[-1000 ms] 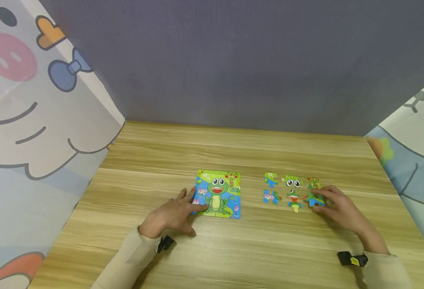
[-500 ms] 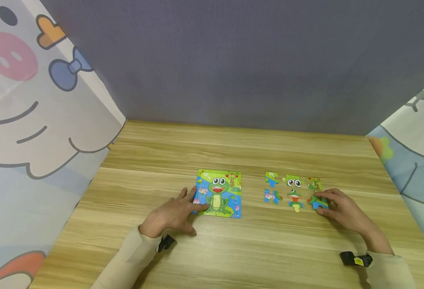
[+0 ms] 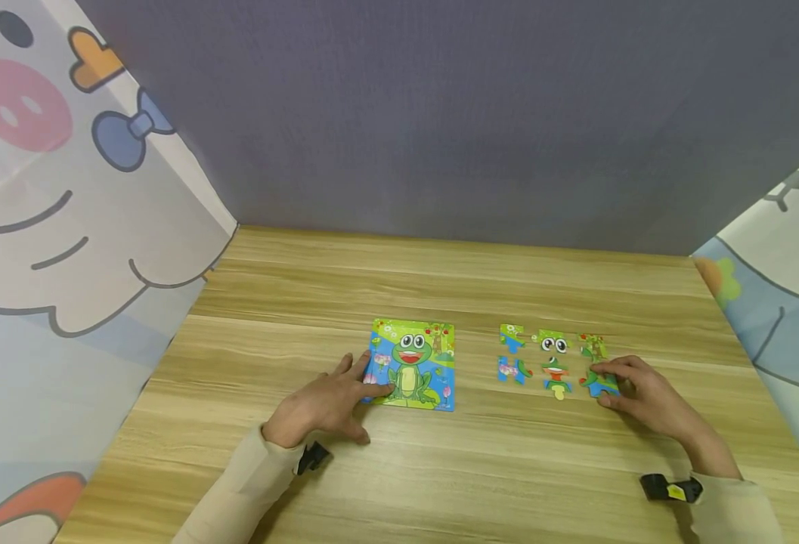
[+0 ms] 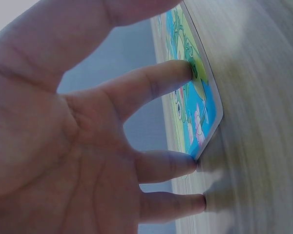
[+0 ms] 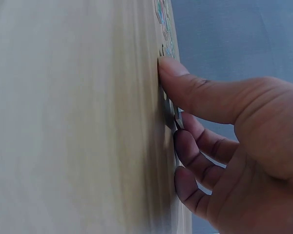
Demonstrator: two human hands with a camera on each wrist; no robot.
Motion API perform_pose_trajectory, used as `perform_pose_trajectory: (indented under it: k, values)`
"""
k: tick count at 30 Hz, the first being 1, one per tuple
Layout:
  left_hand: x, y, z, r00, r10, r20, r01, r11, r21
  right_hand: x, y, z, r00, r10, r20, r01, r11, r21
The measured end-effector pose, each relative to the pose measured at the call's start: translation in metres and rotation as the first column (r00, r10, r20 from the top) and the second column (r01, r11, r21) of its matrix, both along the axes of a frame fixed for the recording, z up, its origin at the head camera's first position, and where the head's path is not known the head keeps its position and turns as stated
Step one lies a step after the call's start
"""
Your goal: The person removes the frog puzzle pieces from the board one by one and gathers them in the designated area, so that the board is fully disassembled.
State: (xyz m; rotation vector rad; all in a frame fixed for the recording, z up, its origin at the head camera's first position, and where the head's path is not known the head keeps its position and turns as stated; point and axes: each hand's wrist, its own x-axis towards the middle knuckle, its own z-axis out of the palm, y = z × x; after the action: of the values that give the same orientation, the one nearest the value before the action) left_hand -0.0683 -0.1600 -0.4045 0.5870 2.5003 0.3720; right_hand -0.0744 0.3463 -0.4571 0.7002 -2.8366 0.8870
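Observation:
My left hand [image 3: 324,404] lies with fingers spread on the lower left part of a square frog picture board [image 3: 426,378]. In the left wrist view its fingers [image 4: 151,83] are straight, one touching the printed face and another at the board's corner. To the right, my right hand [image 3: 654,400] pinches a blue and green jigsaw piece [image 3: 596,385] between thumb and fingers, low at the table. That piece sits just below the upper right jigsaw piece [image 3: 596,344], which shows a tree. In the right wrist view the thumb [image 5: 185,87] and fingertips mostly hide the held piece.
Left of the held piece lie several loose jigsaw pieces: the eyes piece [image 3: 552,341], the mouth piece [image 3: 556,378], a flower piece [image 3: 511,370] and a green corner piece [image 3: 511,336]. The wooden table [image 3: 440,483] meets a grey panel [image 3: 440,151] at the back.
My right hand has shifted slightly right with the jigsaw piece, then stayed still over the last half second. My left hand and the board keep their places.

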Motion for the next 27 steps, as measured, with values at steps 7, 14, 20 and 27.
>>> perform_pose_trajectory:
  k: [7, 14, 20, 27]
  values:
    - [0.0001, 0.0004, 0.0003, 1.0, -0.01, -0.02, 0.01, 1.0, 0.012, 0.0007, 0.0, -0.0002, 0.999, 0.026, -0.022, -0.027, 1.0, -0.007]
    - [0.0004, 0.0002, 0.0004, 1.0, -0.009, -0.018, 0.009, 1.0, 0.014, 0.0004, 0.0005, -0.0005, 1.0, 0.02, -0.014, -0.02, 1.0, -0.005]
    - [0.0002, 0.0001, 0.0004, 1.0, -0.007, -0.015, 0.008, 1.0, 0.012, 0.0003, 0.0005, -0.001, 1.0, 0.02, -0.012, -0.02, 1.0, -0.009]
    - [0.0001, 0.0002, 0.0, 1.0, -0.01, -0.014, 0.01, 1.0, 0.011, 0.001, -0.0007, 0.0008, 1.0, -0.008, 0.0, 0.008, 1.0, 0.011]
